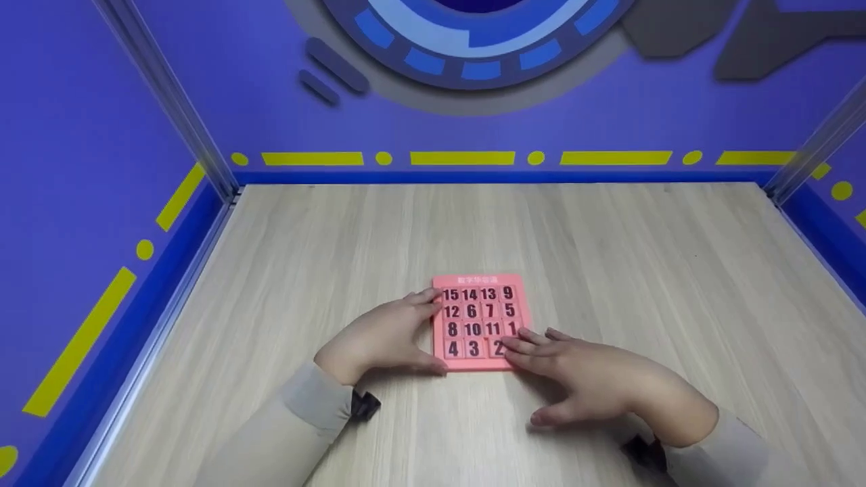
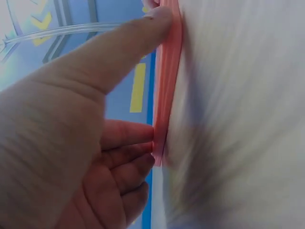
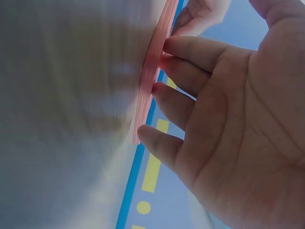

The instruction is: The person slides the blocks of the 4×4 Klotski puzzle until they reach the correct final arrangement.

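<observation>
A pink number slide puzzle (image 1: 473, 365) lies flat on the table, its tiles marked with black numbers. At its left side is my left hand (image 1: 382, 335), fingertips along the upper left edge and thumb (image 2: 128, 45) stretched to the near left corner. My right hand (image 1: 595, 379) reaches over the near right corner with straight, slightly spread fingers. Their tips overlap the tile marked 2 (image 1: 497, 348) in the bottom row, which sits between the third and fourth columns. The right thumb (image 1: 551, 414) stays apart from the puzzle. Fingers hide the bottom right of the board.
The pale wood-grain table (image 1: 325, 237) extends around the puzzle. Blue-purple panels with yellow markings (image 1: 462, 158) stand along the back and both sides, joined by metal corner posts (image 1: 183, 101). A dark strap piece (image 1: 365, 406) is at the left cuff.
</observation>
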Action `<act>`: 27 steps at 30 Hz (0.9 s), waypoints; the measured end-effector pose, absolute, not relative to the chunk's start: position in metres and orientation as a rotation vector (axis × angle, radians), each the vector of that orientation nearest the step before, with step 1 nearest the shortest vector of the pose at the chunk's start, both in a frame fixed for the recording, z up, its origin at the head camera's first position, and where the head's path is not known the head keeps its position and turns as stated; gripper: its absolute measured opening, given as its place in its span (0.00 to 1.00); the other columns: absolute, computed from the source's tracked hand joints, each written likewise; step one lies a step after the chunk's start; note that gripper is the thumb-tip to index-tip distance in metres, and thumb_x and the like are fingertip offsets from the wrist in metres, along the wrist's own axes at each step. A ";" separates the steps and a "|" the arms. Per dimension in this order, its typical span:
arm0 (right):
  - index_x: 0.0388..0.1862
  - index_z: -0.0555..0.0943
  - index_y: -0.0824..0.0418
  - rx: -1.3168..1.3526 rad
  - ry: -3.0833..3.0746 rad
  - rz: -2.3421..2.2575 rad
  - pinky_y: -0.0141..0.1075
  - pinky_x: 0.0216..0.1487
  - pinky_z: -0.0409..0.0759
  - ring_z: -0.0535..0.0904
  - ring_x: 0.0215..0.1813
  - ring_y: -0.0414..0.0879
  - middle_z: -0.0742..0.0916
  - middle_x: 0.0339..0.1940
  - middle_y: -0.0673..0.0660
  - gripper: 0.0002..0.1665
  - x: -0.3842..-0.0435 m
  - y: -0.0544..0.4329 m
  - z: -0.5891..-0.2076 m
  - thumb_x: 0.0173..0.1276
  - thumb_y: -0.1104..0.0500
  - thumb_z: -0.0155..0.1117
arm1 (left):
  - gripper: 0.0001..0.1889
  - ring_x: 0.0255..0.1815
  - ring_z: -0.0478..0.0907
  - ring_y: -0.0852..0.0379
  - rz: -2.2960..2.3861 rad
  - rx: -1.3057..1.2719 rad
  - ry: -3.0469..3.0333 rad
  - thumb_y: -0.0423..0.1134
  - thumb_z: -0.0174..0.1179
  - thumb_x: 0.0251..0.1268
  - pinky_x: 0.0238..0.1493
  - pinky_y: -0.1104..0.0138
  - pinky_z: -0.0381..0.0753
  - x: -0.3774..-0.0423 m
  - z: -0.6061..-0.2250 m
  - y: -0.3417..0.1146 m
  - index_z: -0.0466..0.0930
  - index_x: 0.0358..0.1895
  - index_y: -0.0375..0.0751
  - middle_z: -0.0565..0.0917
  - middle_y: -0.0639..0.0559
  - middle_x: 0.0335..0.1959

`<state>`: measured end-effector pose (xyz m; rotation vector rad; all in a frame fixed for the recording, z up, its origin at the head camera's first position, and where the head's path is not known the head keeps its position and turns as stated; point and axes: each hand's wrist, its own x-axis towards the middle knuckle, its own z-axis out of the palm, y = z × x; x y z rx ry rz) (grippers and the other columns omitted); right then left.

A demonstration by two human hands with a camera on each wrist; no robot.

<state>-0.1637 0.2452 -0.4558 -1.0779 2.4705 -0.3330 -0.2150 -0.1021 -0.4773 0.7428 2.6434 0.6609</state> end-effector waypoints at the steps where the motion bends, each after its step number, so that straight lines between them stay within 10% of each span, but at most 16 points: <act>1: 0.92 0.68 0.54 -1.073 2.474 -0.329 0.69 0.94 0.56 0.59 0.96 0.61 0.66 0.95 0.50 0.59 -0.164 0.244 -0.455 0.73 0.25 0.71 | 0.57 0.94 0.61 0.42 0.655 0.749 2.642 0.62 0.87 0.55 0.96 0.50 0.61 -0.217 -0.475 -0.101 0.73 0.86 0.43 0.60 0.46 0.94; 27: 0.93 0.66 0.53 -0.963 2.579 -0.384 0.66 0.95 0.58 0.59 0.96 0.59 0.65 0.95 0.51 0.56 -0.180 0.260 -0.464 0.75 0.31 0.73 | 0.60 0.89 0.71 0.46 0.731 0.798 2.646 0.56 0.93 0.45 0.94 0.54 0.66 -0.230 -0.475 -0.101 0.75 0.83 0.35 0.73 0.49 0.87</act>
